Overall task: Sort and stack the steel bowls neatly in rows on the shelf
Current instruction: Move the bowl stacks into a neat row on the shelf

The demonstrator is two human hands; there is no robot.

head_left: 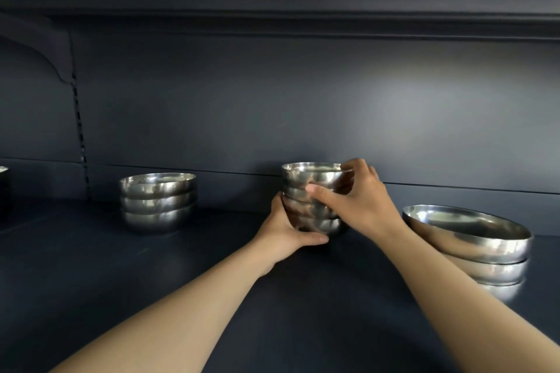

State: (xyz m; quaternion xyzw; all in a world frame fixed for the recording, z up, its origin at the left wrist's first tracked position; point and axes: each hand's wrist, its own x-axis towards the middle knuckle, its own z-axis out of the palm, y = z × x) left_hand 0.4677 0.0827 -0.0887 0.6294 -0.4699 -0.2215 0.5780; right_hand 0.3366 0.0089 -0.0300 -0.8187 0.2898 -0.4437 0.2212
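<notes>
A stack of several small steel bowls (315, 179) stands mid-shelf near the back wall. My left hand (288, 227) grips the lower bowls of this stack from the left, thumb along the base. My right hand (357, 200) holds the top bowls from the right, thumb across the front and fingers over the rim. To the left stands a stack of three medium steel bowls (157, 201). On the right sits a stack of three large steel bowls (472, 239), partly behind my right forearm.
The dark shelf (91, 266) runs wide, with a dark back wall (272, 100) and another shelf above. A slotted upright (79, 130) stands at the left. A sliver of a shiny object (2, 169) shows at the far left edge.
</notes>
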